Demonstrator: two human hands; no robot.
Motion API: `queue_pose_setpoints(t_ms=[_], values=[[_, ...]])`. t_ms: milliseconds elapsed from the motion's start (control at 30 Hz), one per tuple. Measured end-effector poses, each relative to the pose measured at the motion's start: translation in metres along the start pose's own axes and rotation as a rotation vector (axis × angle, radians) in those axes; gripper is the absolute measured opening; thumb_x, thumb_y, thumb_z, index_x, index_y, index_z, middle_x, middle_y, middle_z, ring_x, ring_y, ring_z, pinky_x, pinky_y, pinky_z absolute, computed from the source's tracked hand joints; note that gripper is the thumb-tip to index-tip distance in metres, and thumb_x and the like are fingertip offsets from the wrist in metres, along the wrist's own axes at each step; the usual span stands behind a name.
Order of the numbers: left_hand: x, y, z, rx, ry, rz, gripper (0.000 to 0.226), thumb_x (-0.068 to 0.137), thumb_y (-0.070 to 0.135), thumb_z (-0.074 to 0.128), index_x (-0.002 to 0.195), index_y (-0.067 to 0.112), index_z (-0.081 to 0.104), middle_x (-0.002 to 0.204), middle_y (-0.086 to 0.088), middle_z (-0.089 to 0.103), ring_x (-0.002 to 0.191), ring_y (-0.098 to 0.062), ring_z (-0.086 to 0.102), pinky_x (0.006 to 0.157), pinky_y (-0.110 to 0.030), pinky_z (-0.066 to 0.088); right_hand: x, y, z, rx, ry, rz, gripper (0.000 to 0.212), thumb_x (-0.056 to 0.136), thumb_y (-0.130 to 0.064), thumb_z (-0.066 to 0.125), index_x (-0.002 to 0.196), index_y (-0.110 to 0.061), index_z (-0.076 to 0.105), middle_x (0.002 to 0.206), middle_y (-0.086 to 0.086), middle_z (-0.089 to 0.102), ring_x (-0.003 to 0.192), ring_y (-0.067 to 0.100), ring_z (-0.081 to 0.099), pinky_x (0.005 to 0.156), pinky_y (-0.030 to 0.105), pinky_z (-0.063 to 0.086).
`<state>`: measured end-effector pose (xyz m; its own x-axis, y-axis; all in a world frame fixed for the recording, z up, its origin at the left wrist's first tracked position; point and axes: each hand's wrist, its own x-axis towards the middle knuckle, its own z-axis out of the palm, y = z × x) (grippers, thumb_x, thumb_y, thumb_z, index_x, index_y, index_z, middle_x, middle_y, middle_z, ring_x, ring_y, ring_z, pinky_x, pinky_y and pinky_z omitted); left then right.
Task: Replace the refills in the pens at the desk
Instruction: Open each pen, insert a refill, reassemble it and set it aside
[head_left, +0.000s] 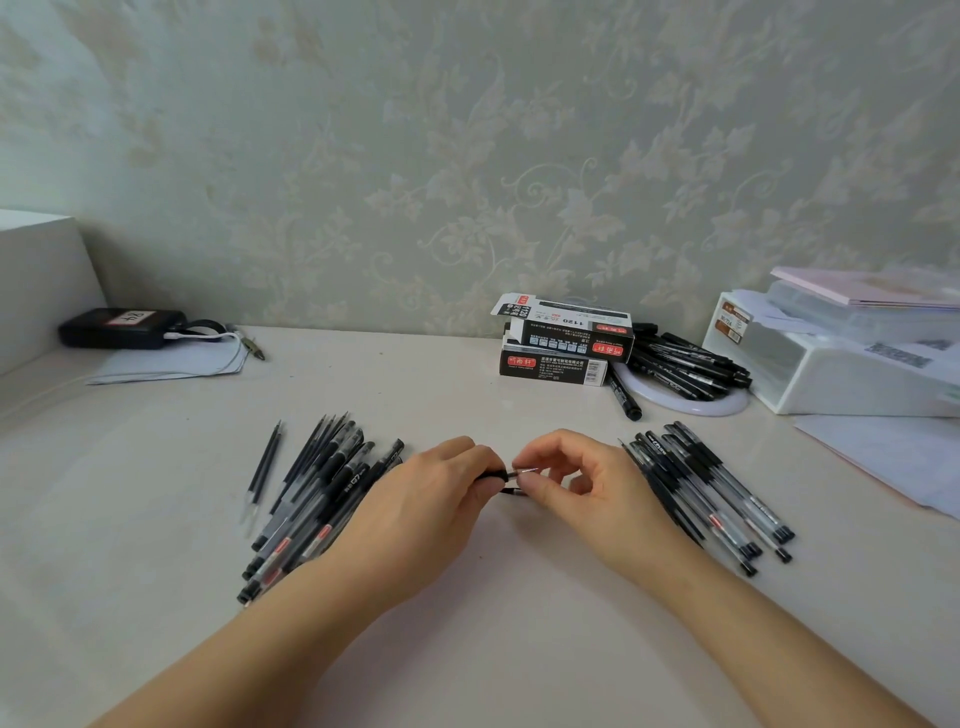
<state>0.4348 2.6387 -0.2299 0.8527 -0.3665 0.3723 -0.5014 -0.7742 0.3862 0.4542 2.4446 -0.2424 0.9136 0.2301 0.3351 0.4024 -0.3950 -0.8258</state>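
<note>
Head view: a pen (493, 474) is gripped by the left hand (441, 488) mid-tabletop; its tip (524, 472) is pinched by the right hand (576, 483), likely being unscrewed; steady twisting is called for.

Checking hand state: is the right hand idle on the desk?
No, the right hand pinches the tip end of the pen that the left hand grips.

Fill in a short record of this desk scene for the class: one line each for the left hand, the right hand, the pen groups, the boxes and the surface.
left hand: left hand grips the black pen at desk centre
right hand: right hand pinches the pen's metal tip
pen groups: left pile of pens; right pile of pens; loose refill far left
boxes: two stacked pen boxes by the wall
surface: pale desk
</note>
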Motion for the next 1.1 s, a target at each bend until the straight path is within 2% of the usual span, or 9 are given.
queue_pose_setpoints(t_ms=[133, 200, 333, 500, 633, 833, 900, 1033, 1100], values=[[0.000, 0.000, 0.000, -0.026, 0.020, 0.011, 0.021, 0.100, 0.035, 0.041, 0.106, 0.028, 0.060, 0.091, 0.011, 0.055, 0.076, -0.011, 0.053, 0.067, -0.037, 0.047, 0.000, 0.000, 0.001, 0.037, 0.004, 0.038, 0.014, 0.085, -0.032, 0.073, 0.097, -0.034, 0.068, 0.094, -0.017, 0.070, 0.074, 0.003, 0.057, 0.064, 0.016, 0.044], [0.000, 0.001, 0.001, -0.026, 0.023, 0.016, 0.021, 0.100, 0.035, 0.040, 0.106, 0.028, 0.059, 0.092, 0.011, 0.055, 0.076, -0.010, 0.052, 0.068, -0.038, 0.047, 0.000, -0.001, -0.001, 0.027, 0.005, 0.037, 0.008, 0.088, -0.038, 0.068, 0.091, -0.031, 0.071, 0.088, -0.013, 0.072, 0.079, 0.010, 0.062, 0.068, 0.028, 0.048], [0.000, 0.002, 0.002, -0.047, 0.025, 0.010, 0.018, 0.100, 0.034, 0.042, 0.112, 0.030, 0.056, 0.094, 0.017, 0.055, 0.078, -0.010, 0.053, 0.069, -0.036, 0.047, -0.001, -0.003, -0.001, 0.042, -0.020, 0.034, 0.005, 0.090, -0.026, 0.068, 0.087, -0.027, 0.072, 0.081, -0.007, 0.074, 0.078, 0.016, 0.065, 0.072, 0.042, 0.050], [0.000, 0.001, 0.000, -0.057, 0.023, -0.002, 0.019, 0.101, 0.030, 0.040, 0.117, 0.035, 0.049, 0.089, 0.019, 0.050, 0.073, -0.002, 0.050, 0.069, -0.037, 0.049, 0.002, -0.001, -0.004, 0.087, 0.073, 0.058, 0.012, 0.087, -0.015, 0.072, 0.088, -0.027, 0.072, 0.081, -0.009, 0.073, 0.079, 0.017, 0.064, 0.065, 0.017, 0.046], [-0.001, 0.001, -0.001, -0.068, 0.028, -0.024, 0.022, 0.102, 0.028, 0.039, 0.119, 0.038, 0.047, 0.084, 0.021, 0.048, 0.073, 0.015, 0.048, 0.067, -0.032, 0.048, 0.004, 0.002, -0.008, 0.060, 0.146, 0.091, 0.011, 0.086, -0.017, 0.072, 0.086, -0.028, 0.072, 0.083, -0.004, 0.074, 0.083, 0.024, 0.064, 0.074, 0.030, 0.049], [-0.001, 0.001, -0.002, -0.062, 0.010, -0.038, 0.028, 0.102, 0.023, 0.039, 0.122, 0.039, 0.050, 0.094, 0.010, 0.055, 0.083, -0.013, 0.057, 0.071, -0.040, 0.049, 0.006, 0.002, -0.009, 0.144, 0.230, 0.128, 0.006, 0.086, -0.015, 0.072, 0.086, -0.021, 0.072, 0.085, 0.001, 0.074, 0.087, 0.024, 0.068, 0.082, 0.031, 0.052], [-0.001, 0.000, -0.002, -0.050, 0.025, -0.059, 0.030, 0.101, 0.022, 0.039, 0.122, 0.040, 0.050, 0.093, 0.009, 0.055, 0.083, -0.014, 0.056, 0.071, -0.039, 0.049, 0.006, 0.003, -0.011, 0.112, 0.267, 0.134, 0.006, 0.086, -0.015, 0.072, 0.084, -0.020, 0.071, 0.084, 0.001, 0.073, 0.084, 0.024, 0.067, 0.082, 0.035, 0.052], [0.000, -0.002, -0.003, -0.052, 0.057, -0.111, 0.030, 0.101, 0.021, 0.039, 0.121, 0.040, 0.051, 0.091, 0.009, 0.055, 0.081, -0.015, 0.054, 0.071, -0.040, 0.049, 0.001, 0.002, -0.011, -0.153, 0.163, -0.004, 0.010, 0.084, -0.017, 0.074, 0.081, -0.027, 0.072, 0.076, -0.016, 0.068, 0.068, 0.002, 0.054, 0.066, 0.011, 0.041], [0.000, -0.001, -0.003, -0.052, 0.050, -0.122, 0.031, 0.101, 0.021, 0.040, 0.122, 0.040, 0.052, 0.091, 0.009, 0.054, 0.081, -0.015, 0.054, 0.071, -0.040, 0.049, -0.002, -0.001, -0.007, -0.379, 0.037, -0.150, 0.008, 0.084, -0.020, 0.074, 0.084, -0.028, 0.072, 0.076, -0.016, 0.064, 0.074, 0.002, 0.051, 0.068, 0.009, 0.036]])
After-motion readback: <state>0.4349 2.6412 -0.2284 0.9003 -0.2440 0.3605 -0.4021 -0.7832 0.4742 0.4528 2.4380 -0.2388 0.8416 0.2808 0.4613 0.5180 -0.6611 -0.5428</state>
